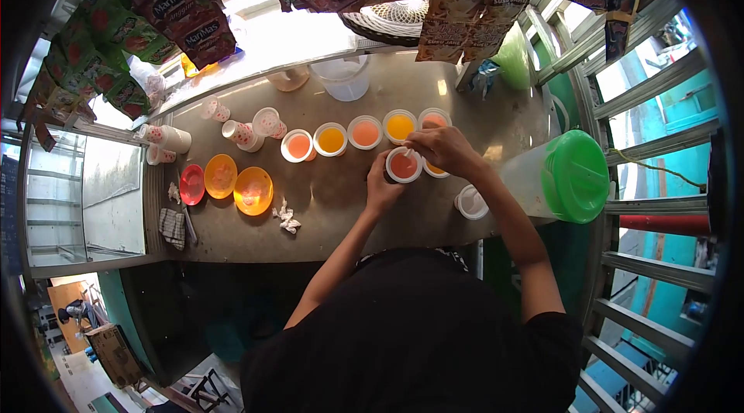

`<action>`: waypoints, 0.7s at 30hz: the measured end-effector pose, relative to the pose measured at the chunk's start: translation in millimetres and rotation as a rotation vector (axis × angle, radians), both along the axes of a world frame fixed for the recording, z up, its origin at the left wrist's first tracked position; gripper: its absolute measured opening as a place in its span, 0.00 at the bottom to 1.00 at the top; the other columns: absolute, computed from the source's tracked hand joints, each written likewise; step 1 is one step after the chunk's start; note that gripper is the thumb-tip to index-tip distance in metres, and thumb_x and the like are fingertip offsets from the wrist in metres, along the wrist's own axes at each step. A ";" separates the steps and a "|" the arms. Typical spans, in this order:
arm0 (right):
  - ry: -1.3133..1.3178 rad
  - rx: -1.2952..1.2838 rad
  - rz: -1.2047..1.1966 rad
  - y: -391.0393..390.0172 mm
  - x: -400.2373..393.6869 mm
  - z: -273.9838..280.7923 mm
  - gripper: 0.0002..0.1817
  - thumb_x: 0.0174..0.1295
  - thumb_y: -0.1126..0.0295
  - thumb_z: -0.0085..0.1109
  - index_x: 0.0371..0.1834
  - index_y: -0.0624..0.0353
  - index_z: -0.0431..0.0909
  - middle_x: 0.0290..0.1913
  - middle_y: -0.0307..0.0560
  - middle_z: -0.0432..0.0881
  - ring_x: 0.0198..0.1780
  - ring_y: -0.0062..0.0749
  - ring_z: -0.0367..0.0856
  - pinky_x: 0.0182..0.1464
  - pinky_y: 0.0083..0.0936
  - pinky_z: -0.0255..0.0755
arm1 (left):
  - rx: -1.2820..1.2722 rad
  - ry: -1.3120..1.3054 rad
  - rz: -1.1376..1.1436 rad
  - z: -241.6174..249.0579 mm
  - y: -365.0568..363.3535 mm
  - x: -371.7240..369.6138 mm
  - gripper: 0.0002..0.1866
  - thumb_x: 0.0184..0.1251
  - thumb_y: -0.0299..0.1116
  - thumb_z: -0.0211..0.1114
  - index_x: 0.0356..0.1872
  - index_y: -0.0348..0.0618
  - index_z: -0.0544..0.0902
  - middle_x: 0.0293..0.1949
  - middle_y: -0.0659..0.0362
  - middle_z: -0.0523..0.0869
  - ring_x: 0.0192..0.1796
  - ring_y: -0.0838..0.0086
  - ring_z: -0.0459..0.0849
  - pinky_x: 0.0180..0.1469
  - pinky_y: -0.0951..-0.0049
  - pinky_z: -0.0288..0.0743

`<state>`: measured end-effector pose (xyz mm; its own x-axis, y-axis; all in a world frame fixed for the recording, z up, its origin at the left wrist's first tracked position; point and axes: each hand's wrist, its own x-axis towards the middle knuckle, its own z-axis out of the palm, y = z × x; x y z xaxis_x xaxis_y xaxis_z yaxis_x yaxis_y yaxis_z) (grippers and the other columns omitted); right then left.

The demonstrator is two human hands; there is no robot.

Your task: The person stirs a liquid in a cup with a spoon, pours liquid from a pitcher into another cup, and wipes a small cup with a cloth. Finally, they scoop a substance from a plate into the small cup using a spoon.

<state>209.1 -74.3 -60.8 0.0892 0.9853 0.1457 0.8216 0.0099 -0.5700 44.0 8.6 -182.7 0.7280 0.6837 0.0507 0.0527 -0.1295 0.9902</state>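
Note:
My left hand (pixel 384 188) is wrapped round a white cup (pixel 404 167) of reddish-orange drink. Over that cup's rim, the closed fingers of my right hand (pixel 443 149) pinch a thin white utensil (pixel 408 151) dipping toward the liquid; its exact kind is partly hidden. Behind my hands runs a row of filled cups: a pale orange one (pixel 297 146), a yellow-orange one (pixel 331 139), a coral one (pixel 365 132) and a bright orange one (pixel 401 127). Another coral cup (pixel 434 117) and an orange one (pixel 435 170) are partly covered by my right hand.
On the right stand a large jug with a green lid (pixel 577 177) and a small clear-topped container (pixel 471 202). Leftward are orange bowls (pixel 254 191), crumpled tissue (pixel 287 217) and stacked paper cups (pixel 242 135). A clear bucket (pixel 342 80) sits behind. Drink sachets (pixel 182 6) hang overhead.

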 end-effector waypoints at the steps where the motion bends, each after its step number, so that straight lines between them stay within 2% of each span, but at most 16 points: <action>1: -0.055 -0.004 -0.005 -1.1 -0.8 0.0 0.11 0.64 0.64 0.57 0.43 0.57 0.82 0.35 0.50 0.83 0.37 0.48 0.81 0.39 0.38 0.74 | 0.002 -0.002 0.000 2.3 -0.3 -0.2 0.33 0.42 0.26 0.76 0.55 0.41 0.74 0.49 0.55 0.82 0.51 0.68 0.83 0.55 0.70 0.75; 3: 0.027 0.078 -0.006 -1.3 -10.7 -8.3 0.10 0.64 0.64 0.58 0.42 0.58 0.81 0.34 0.50 0.82 0.36 0.48 0.81 0.38 0.39 0.73 | 0.018 0.007 -0.025 6.3 -0.3 -1.1 0.34 0.45 0.33 0.81 0.55 0.40 0.73 0.49 0.57 0.81 0.52 0.75 0.81 0.54 0.73 0.75; 4: 0.114 0.157 -0.006 -2.5 -17.3 -8.5 0.10 0.63 0.65 0.58 0.41 0.58 0.81 0.34 0.50 0.82 0.35 0.48 0.81 0.37 0.40 0.73 | 0.021 0.004 -0.022 7.8 -0.1 -1.5 0.34 0.45 0.33 0.81 0.55 0.40 0.73 0.49 0.57 0.81 0.52 0.75 0.81 0.54 0.73 0.75; 5: 0.068 0.091 0.002 -9.7 -19.6 -5.1 0.07 0.61 0.70 0.57 0.40 0.56 0.80 0.35 0.46 0.82 0.41 0.43 0.82 0.42 0.37 0.75 | 0.023 0.010 -0.031 9.2 0.2 -1.6 0.36 0.43 0.33 0.81 0.56 0.41 0.73 0.50 0.55 0.81 0.53 0.72 0.81 0.55 0.71 0.75; 6: 0.066 0.093 0.006 -11.1 -20.5 -1.9 0.07 0.61 0.70 0.57 0.40 0.56 0.80 0.35 0.46 0.82 0.41 0.43 0.82 0.42 0.37 0.75 | 0.023 0.018 -0.041 8.0 -0.1 -2.4 0.37 0.41 0.32 0.81 0.56 0.41 0.73 0.51 0.54 0.81 0.54 0.68 0.82 0.56 0.69 0.75; 9: 0.017 0.090 0.015 -17.8 -22.9 9.8 0.08 0.61 0.69 0.58 0.42 0.55 0.80 0.35 0.44 0.82 0.41 0.41 0.82 0.41 0.36 0.76 | 0.052 -0.047 -0.074 3.7 -0.1 -3.9 0.42 0.40 0.35 0.82 0.60 0.41 0.70 0.54 0.53 0.80 0.55 0.67 0.81 0.58 0.67 0.75; 12: -0.077 0.136 0.033 -28.1 -24.8 35.9 0.09 0.61 0.68 0.59 0.42 0.55 0.80 0.35 0.43 0.82 0.40 0.39 0.82 0.39 0.35 0.76 | -0.065 -0.112 -0.060 3.6 -6.5 -9.5 0.47 0.40 0.38 0.83 0.64 0.41 0.67 0.58 0.53 0.77 0.58 0.65 0.79 0.61 0.66 0.73; 15: -0.109 0.286 0.024 -39.7 -23.5 49.4 0.07 0.60 0.70 0.61 0.36 0.60 0.78 0.31 0.45 0.80 0.34 0.40 0.80 0.36 0.34 0.74 | 0.011 -0.073 -0.023 5.8 -9.4 -21.5 0.50 0.40 0.39 0.83 0.66 0.41 0.63 0.61 0.53 0.75 0.62 0.66 0.76 0.62 0.64 0.72; 17: -0.141 0.332 -0.034 -49.2 -21.6 57.7 0.06 0.61 0.70 0.59 0.39 0.58 0.79 0.34 0.40 0.82 0.36 0.38 0.80 0.36 0.32 0.74 | 0.012 -0.049 0.016 12.6 -14.4 -33.1 0.50 0.41 0.38 0.83 0.67 0.42 0.63 0.61 0.53 0.75 0.64 0.66 0.74 0.62 0.63 0.72; 21: 0.013 0.458 -0.145 -66.0 -17.7 39.5 0.03 0.63 0.73 0.57 0.37 0.59 0.79 0.33 0.43 0.83 0.32 0.37 0.80 0.34 0.32 0.73 | -0.028 0.017 0.129 30.4 -20.8 -58.6 0.50 0.42 0.37 0.83 0.67 0.45 0.61 0.61 0.54 0.74 0.65 0.66 0.72 0.60 0.62 0.71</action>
<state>191.4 -140.4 -21.3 0.2261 0.7974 0.5595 0.8256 0.1480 -0.5445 -14.6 -12.2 -152.3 0.6343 0.7728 0.0185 0.0841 -0.0927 0.9921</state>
